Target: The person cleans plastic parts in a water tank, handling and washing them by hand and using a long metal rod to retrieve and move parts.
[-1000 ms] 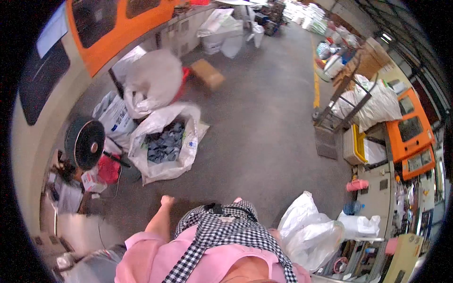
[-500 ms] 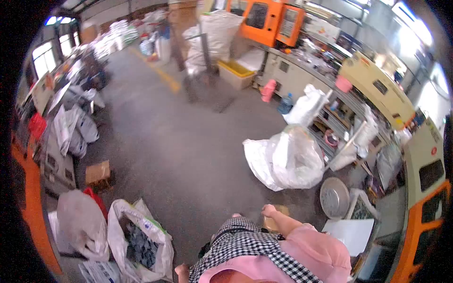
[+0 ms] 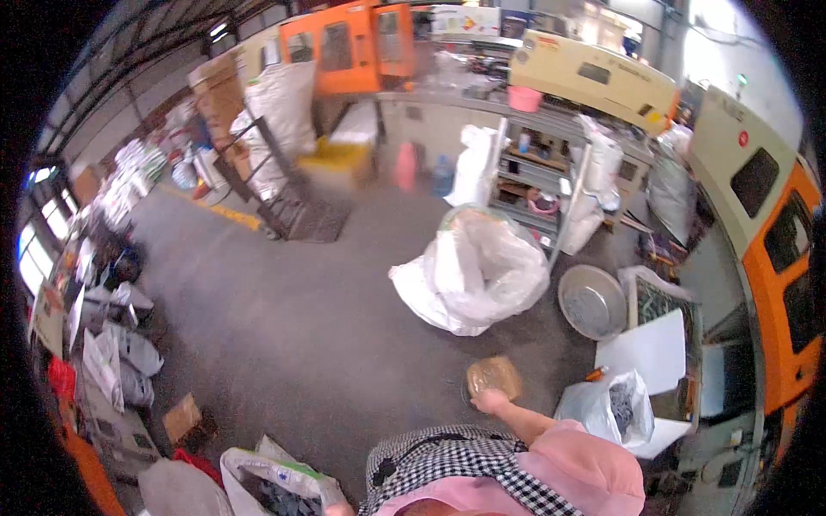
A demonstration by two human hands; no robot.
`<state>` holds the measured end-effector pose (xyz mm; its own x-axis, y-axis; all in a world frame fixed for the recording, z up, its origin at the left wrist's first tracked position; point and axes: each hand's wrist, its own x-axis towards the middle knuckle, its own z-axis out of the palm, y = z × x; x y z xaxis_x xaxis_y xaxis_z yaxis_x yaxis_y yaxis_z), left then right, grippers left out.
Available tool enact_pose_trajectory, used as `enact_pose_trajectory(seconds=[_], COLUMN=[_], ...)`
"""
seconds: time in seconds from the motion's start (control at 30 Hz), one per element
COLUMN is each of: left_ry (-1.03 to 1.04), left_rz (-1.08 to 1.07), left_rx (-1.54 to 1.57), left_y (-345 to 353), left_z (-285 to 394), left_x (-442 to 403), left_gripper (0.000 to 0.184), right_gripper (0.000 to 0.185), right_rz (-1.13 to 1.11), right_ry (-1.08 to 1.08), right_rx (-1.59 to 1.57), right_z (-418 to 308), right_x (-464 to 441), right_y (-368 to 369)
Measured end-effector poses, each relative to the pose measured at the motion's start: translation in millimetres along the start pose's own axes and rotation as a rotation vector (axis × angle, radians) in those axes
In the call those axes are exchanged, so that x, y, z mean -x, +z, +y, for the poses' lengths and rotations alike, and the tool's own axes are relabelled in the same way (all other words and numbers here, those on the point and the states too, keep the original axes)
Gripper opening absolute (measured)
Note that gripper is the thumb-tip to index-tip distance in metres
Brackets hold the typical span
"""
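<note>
My right hand (image 3: 490,402) is in front of my body on the right, arm stretched forward. It overlaps the near edge of a brown, block-shaped package (image 3: 496,377) low over the floor; whether they touch is unclear. Its fingers are too blurred to read. Only a small part of my left hand (image 3: 340,510) shows at the bottom edge, beside an open white sack (image 3: 318,486) of dark pieces, its fingers hidden. Right of my right arm stands a white bag (image 3: 585,404) with grey contents.
A large translucent bag (image 3: 465,284) stands on the floor ahead, with a round metal basin (image 3: 592,301) to its right. Beyond are a metal shelf rack (image 3: 529,176), a hand truck (image 3: 267,163) and a yellow-rimmed bin (image 3: 335,163). Orange-and-cream machines (image 3: 774,224) line the right side.
The view has swung right, so the sack of dark pieces has slid to the lower left. The brown package, partly hidden earlier, shows more fully by my right hand.
</note>
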<state>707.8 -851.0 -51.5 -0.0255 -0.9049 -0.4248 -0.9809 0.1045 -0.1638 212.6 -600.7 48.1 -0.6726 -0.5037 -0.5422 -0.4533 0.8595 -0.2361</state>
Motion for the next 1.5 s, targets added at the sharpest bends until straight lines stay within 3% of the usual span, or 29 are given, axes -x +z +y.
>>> enact_pose_trajectory(seconds=[0.13,0.2,0.23,0.27,0.33,0.37,0.43,0.5,0.53,0.57,0.6,0.67,0.73,0.77,0.83,0.87,0.93,1.03,1.07,1.1,1.13,1.2,1.3,1.4,1.5], left_ry=[0.088,0.124,0.134,0.146,0.229,0.298,0.416,0.544,0.490,0.440,0.488,0.387,0.596,0.705,0.833,0.956,1.112,1.103,1.079,1.079,1.079,1.153,1.240,1.344,1.361], left_rz=[0.148,0.249,0.291,0.318,0.406,0.466,0.397,0.322,0.242,0.163,0.166,0.061,-0.432,-0.396,-0.268,-0.243,-0.212,0.001,0.039,0.059,0.079,-0.037,-0.212,-0.101,-0.184], left_rx=[-0.104,-0.042,0.031,0.152,0.283,0.293,0.291,0.283,0.278,0.268,0.251,0.165,0.501,-0.132,-0.818,-0.893,-1.004,-0.543,-0.510,-0.508,-0.506,-0.511,-0.504,-0.543,-0.398], left_y=[-15,-22,-30,-47,-77,-88,-93,-107,-120,-132,-145,-171,-60,-85,-108,-114,-115,-106,-98,-96,-92,-94,-114,-55,-74], left_z=[36,63,80,104,153,172,201,225,239,251,263,285,315,334,386,412,449,473,486,491,496,500,496,518,509], left_x=[19,28,37,52,83,96,99,109,119,129,140,154,-43,-34,-32,-45,-47,-35,-24,-13,-3,27,76,43,57], left_gripper=[0.013,0.011,0.011,0.006,0.006,0.009,0.006,0.012,0.009,0.011,0.011,0.028,0.051,0.058,0.065,0.063,0.061,0.047,0.045,0.045,0.044,0.044,0.043,0.045,0.048], right_gripper=[0.049,0.047,0.044,0.044,0.040,0.040,0.037,0.036,0.036,0.041,0.041,0.050,0.058,0.058,0.054,0.054,0.048,0.041,0.040,0.041,0.041,0.041,0.043,0.041,0.042], right_rz=[-0.083,-0.094,-0.116,-0.119,-0.280,-0.275,-0.342,-0.274,-0.206,-0.122,-0.108,0.270,0.419,0.447,0.496,0.516,0.334,0.253,0.192,0.162,0.155,0.309,0.246,0.248,0.305], right_ry=[0.116,0.346,0.120,0.143,0.470,0.487,0.112,0.271,0.409,0.496,0.530,0.915,1.044,1.200,1.455,1.518,1.629,1.721,1.705,1.529,1.559,1.759,1.722,1.773,1.885], right_rx=[-0.133,-0.270,-0.084,-0.096,-0.341,-0.358,-0.022,-0.112,-0.185,-0.248,-0.282,-0.660,-0.806,-0.938,-1.078,-1.118,-1.140,-1.254,-1.309,-1.149,-1.176,-1.189,-1.282,-1.310,-1.290], right_z=[58,103,137,164,206,227,260,256,253,275,272,259,239,236,199,168,118,85,68,54,38,15,-9,-31,-42], right_x=[46,65,72,87,113,131,164,211,228,228,239,264,277,274,292,307,333,341,345,355,359,367,375,374,363], right_y=[-2,14,39,53,68,74,90,75,70,112,118,126,151,185,214,207,199,261,274,275,277,279,293,297,326])
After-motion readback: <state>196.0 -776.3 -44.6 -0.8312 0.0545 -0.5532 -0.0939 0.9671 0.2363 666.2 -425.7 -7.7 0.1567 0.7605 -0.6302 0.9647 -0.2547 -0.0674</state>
